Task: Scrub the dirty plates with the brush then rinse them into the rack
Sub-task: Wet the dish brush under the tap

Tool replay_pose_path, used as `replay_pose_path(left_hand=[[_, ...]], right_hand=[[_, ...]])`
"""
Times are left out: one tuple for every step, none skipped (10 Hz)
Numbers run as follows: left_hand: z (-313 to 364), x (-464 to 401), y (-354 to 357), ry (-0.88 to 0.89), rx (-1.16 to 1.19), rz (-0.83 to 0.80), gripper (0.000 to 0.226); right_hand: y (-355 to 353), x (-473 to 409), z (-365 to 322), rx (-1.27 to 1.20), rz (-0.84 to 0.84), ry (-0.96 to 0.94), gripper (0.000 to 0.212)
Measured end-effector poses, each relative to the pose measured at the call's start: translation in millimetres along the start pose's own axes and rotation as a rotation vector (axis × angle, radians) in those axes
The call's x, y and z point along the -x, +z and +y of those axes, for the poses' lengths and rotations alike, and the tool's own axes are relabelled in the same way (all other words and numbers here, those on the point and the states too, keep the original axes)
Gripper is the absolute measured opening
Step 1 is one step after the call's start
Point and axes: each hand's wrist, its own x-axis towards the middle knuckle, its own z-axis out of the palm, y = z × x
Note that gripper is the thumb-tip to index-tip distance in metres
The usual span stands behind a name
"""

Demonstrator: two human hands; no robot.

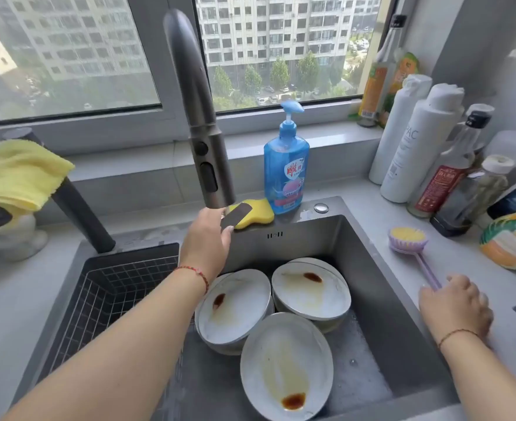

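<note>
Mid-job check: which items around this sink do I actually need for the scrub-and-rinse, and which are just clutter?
Needed:
- three dirty plates in the sink
- brush, handle under the right hand
- faucet, left hand reaching toward it
- rack

Lying about:
- blue soap bottle
- yellow sponge
- yellow cloth
- bottles on the counter
</note>
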Motion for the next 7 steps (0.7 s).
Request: replay_pose_path(left_hand=[[-2.7, -24.0, 3.9, -0.108, -0.035, -0.114, 0.038], [-7.6, -41.5, 10.7, -0.216, -0.019, -0.219, 0.035], [-24.2, -54.7, 24.2, -0.275, 0.008, -0.273, 0.035], [-40.6, -69.5, 36.2, -0.306, 0.036, -0.303, 0.064], [-56.9, -83.1, 46.5, -0.321, 0.063, -0.357, 0.076], [-71.8, -89.4, 54.7, -0.282, 0.068, -0.384, 0.071], [-83.6, -93.4, 64.7, -0.283, 0.042, -0.375, 0.062]], right_hand=[[4.5, -2.9, 2.8, 0.078, -0.088, 0.003, 0.038], [0.9, -3.8, -3.3, 0.112, -0.158, 0.005, 0.033], [-9.5, 7.8, -19.1, 0.056, -0.19, -0.055, 0.031], [-33.8, 50.9, -53.2, -0.227, -0.499, -0.161, 0.013], [-47.8, 104.1, -79.9, -0.49, -0.893, -0.3, 0.004], [-49.1, 136.7, -90.3, -0.582, -1.034, -0.432, 0.013], [-50.7, 152.1, -94.0, -0.654, -1.128, -0.45, 0.026]])
